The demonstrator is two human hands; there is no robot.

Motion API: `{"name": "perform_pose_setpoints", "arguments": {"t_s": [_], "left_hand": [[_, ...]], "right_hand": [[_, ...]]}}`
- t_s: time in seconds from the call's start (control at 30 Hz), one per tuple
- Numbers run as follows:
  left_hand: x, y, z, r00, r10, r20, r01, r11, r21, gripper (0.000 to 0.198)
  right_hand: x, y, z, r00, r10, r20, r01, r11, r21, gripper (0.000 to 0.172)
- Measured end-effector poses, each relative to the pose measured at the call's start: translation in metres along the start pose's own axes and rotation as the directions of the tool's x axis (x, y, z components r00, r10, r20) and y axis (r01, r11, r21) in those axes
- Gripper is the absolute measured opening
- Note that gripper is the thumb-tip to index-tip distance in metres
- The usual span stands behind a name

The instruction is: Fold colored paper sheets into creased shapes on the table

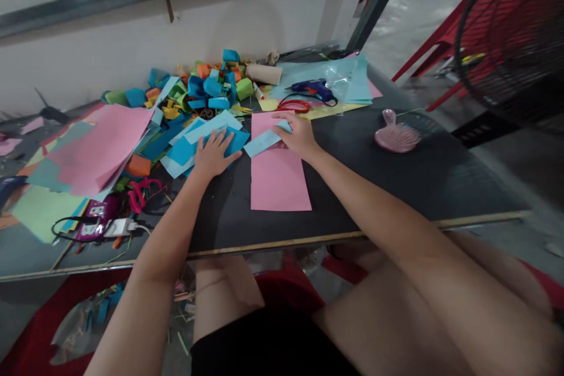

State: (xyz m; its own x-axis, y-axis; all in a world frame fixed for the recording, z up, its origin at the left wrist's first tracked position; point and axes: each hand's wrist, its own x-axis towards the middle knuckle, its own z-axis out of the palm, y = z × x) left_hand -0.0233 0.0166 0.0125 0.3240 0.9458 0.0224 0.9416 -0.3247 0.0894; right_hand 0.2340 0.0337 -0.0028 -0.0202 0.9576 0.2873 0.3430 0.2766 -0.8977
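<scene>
My left hand [213,155] lies flat with fingers spread on a pile of blue paper pieces [185,150]. Between the thumb and fingers of my right hand [298,136] is a light blue paper strip [263,140], held slantwise over a pink paper sheet [281,185]. The pink sheet lies lengthwise on the dark table [229,211], in front of me. Part of the strip's right end is hidden by my right fingers.
Folded colored paper pieces [212,87] are heaped by the wall. Behind the pink sheet are red-handled scissors [294,107] and a blue glue gun [314,89]. A pink hairbrush [397,136] lies right, a purple power strip [97,214] left. A fan [513,41] stands at the right.
</scene>
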Motion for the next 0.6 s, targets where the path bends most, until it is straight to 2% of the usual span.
{"name": "perform_pose_setpoints", "arguments": {"t_s": [0.07, 0.17, 0.23, 0.27, 0.33, 0.4, 0.43, 0.5, 0.53, 0.6], "left_hand": [[0.0, -0.005, -0.004, 0.99, -0.021, -0.137, 0.018, 1.0, -0.023, 0.06], [0.001, -0.007, -0.014, 0.913, -0.01, -0.408, -0.024, 0.997, -0.078, 0.051], [0.001, -0.003, -0.017, 0.883, 0.052, -0.467, -0.127, 0.983, -0.131, 0.045], [0.001, 0.002, -0.017, 0.885, 0.117, -0.45, -0.207, 0.966, -0.157, 0.042], [0.001, 0.017, -0.013, 0.886, 0.31, -0.345, -0.393, 0.897, -0.203, 0.044], [-0.001, 0.034, -0.006, 0.859, 0.483, -0.17, -0.511, 0.826, -0.236, 0.062], [-0.003, 0.042, -0.004, 0.853, 0.52, -0.046, -0.515, 0.824, -0.238, 0.072], [-0.007, 0.053, -0.002, 0.874, 0.463, 0.145, -0.434, 0.88, -0.192, 0.084], [-0.01, 0.056, -0.002, 0.893, 0.407, 0.193, -0.383, 0.912, -0.149, 0.084], [-0.013, 0.058, -0.005, 0.928, 0.312, 0.203, -0.306, 0.95, -0.06, 0.076]], "right_hand": [[-0.004, -0.004, 0.003, 0.996, 0.081, -0.033, -0.076, 0.99, 0.121, 0.05], [-0.012, -0.014, 0.006, 0.984, 0.163, -0.065, -0.143, 0.96, 0.241, 0.057], [-0.018, -0.021, 0.004, 0.98, 0.171, -0.105, -0.136, 0.949, 0.284, 0.057], [-0.021, -0.025, 0.002, 0.975, 0.167, -0.145, -0.116, 0.945, 0.307, 0.055], [-0.028, -0.034, -0.002, 0.954, 0.167, -0.249, -0.071, 0.933, 0.353, 0.053], [-0.037, -0.043, -0.005, 0.931, 0.197, -0.308, -0.067, 0.92, 0.386, 0.054], [-0.044, -0.048, -0.005, 0.93, 0.215, -0.3, -0.087, 0.918, 0.387, 0.054], [-0.057, -0.057, -0.005, 0.948, 0.223, -0.225, -0.14, 0.932, 0.335, 0.052], [-0.064, -0.061, -0.004, 0.963, 0.21, -0.169, -0.157, 0.946, 0.282, 0.051], [-0.076, -0.067, -0.003, 0.982, 0.181, -0.043, -0.173, 0.972, 0.158, 0.048]]}}
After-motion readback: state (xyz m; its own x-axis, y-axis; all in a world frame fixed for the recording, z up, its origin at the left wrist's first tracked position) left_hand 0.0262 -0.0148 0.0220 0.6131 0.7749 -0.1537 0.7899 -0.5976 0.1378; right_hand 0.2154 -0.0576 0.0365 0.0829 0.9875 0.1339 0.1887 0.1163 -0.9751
